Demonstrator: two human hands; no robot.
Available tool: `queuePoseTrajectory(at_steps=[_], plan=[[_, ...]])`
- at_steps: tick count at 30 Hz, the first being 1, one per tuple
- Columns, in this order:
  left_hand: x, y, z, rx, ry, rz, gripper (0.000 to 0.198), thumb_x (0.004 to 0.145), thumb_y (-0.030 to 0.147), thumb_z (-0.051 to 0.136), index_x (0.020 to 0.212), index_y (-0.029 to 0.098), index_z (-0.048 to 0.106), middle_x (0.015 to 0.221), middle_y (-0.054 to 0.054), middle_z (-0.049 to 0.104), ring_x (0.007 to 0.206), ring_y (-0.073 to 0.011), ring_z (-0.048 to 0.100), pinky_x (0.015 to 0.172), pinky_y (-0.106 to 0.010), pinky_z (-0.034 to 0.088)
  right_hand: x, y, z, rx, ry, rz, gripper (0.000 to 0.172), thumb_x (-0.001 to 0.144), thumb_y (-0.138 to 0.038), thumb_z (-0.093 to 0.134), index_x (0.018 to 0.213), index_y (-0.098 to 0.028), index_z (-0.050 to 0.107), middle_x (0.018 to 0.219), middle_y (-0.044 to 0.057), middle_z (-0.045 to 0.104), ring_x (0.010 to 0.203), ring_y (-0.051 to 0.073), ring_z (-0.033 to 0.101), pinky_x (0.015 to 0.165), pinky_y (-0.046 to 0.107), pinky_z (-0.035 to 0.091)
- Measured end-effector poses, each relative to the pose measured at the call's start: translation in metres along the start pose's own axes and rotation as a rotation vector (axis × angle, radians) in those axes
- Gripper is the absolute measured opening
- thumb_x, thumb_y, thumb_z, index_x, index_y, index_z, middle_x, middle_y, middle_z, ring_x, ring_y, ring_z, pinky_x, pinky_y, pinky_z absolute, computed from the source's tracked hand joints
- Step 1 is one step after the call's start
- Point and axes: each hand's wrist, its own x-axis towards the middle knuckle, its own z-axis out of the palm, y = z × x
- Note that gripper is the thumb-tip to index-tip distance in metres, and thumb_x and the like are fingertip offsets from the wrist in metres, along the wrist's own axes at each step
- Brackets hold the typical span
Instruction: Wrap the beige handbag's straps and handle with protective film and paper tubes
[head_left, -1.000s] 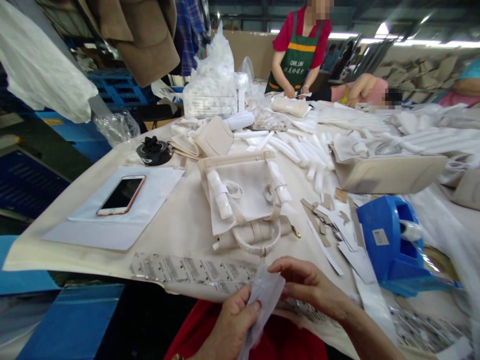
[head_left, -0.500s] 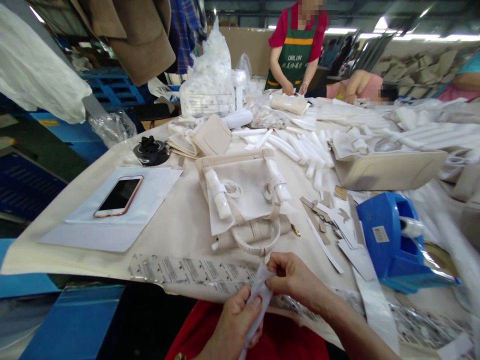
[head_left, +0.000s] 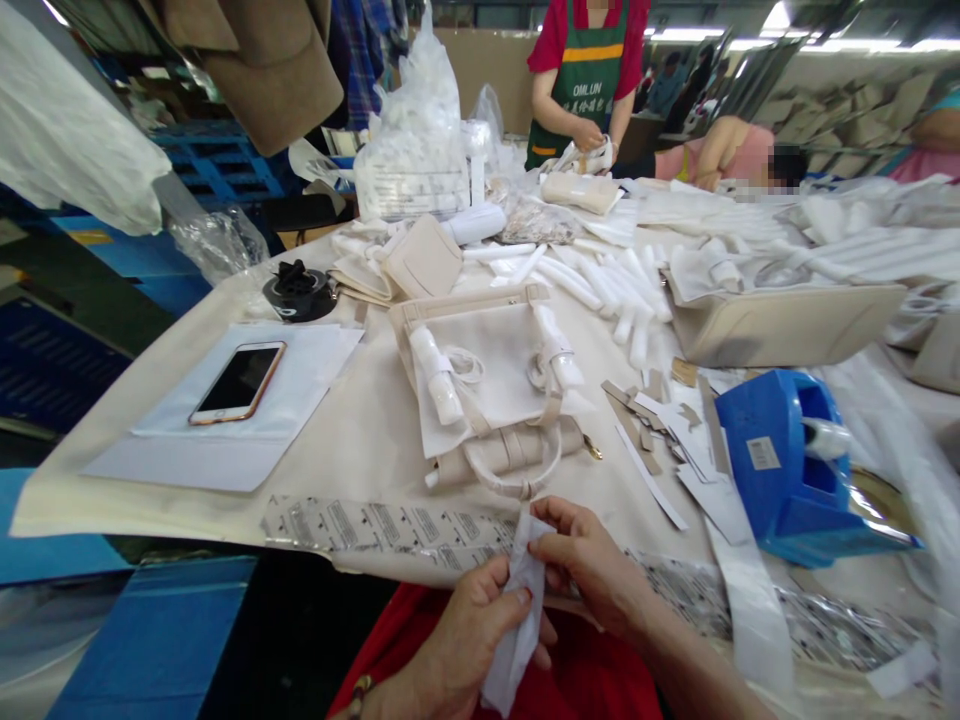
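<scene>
A strip of white tissue-like wrapping (head_left: 512, 652) hangs between my hands at the table's front edge, folded lengthwise. My left hand (head_left: 469, 625) pinches it from the left, thumb on top. My right hand (head_left: 589, 560) grips its upper end between thumb and fingers. A narrow beige strap end (head_left: 524, 510) shows above the wrapping, close to the bag handle; whether it runs inside the wrapping is hidden. Just beyond lies a cream handbag (head_left: 491, 450), with a white sheet (head_left: 495, 365) over it and its curved handle (head_left: 551, 470) towards me. White-wrapped rolls (head_left: 439, 378) sit on its straps.
A phone (head_left: 238, 382) rests on white sheets at left, near a black tape roll (head_left: 298, 292). Right are paper scraps (head_left: 679, 430), a blue tape dispenser (head_left: 780, 460) and another bag (head_left: 787, 325). White foam tubes (head_left: 592, 285) lie behind. A co-worker in a green apron (head_left: 587, 85) stands opposite.
My hands have shifted slightly, and the wrapping between them looks wider and more spread. Opposite, the co-worker has lifted a pale item. The whole view has tilted a little.
</scene>
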Motion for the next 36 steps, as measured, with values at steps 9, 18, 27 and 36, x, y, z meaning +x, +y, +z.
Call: queuePoseTrajectory(at_steps=[9,18,27,36], plan=[[0.007,-0.01,0.004,0.007,0.075,0.077,0.031,0.062,0.039,0.061,0.081,0.017,0.05,0.064,0.002,0.057,0.054,-0.0111,0.053,0.057,-0.025,0.04,0.004,0.004,0.015,-0.022,0.085,-0.019,0.021,0.054,-0.021,0.047,0.074,-0.019,0.054,0.039,-0.009,0.046,0.031,0.005,0.032,0.032,0.017,0.02],[0.008,-0.01,0.001,0.046,0.062,0.068,0.024,0.055,0.031,0.047,0.075,0.017,0.05,0.049,0.005,0.049,0.04,-0.0062,0.036,0.044,-0.021,0.023,-0.013,0.012,-0.028,-0.031,-0.035,-0.281,0.037,0.069,-0.027,0.06,0.105,-0.022,0.054,0.082,-0.001,0.063,0.056,0.009,0.051,0.053,0.022,0.039],[0.0,-0.001,0.002,-0.032,0.033,0.058,0.023,0.057,0.027,0.049,0.077,0.017,0.049,0.044,0.008,0.04,0.038,-0.0043,0.028,0.043,-0.022,0.017,0.002,-0.019,-0.038,-0.586,-0.307,-0.44,0.013,0.082,-0.029,0.055,0.08,-0.019,0.065,0.078,0.001,0.062,0.076,0.015,0.055,0.073,0.027,0.043],[0.004,-0.008,0.001,0.053,0.047,0.142,0.051,0.072,0.067,0.057,0.082,0.018,0.045,0.047,0.011,0.034,0.039,-0.004,0.02,0.04,-0.022,0.012,0.012,-0.004,-0.016,-0.358,-0.114,-0.216,0.01,0.064,-0.026,0.056,0.061,-0.019,0.05,0.055,-0.002,0.055,0.054,0.014,0.053,0.052,0.025,0.041]])
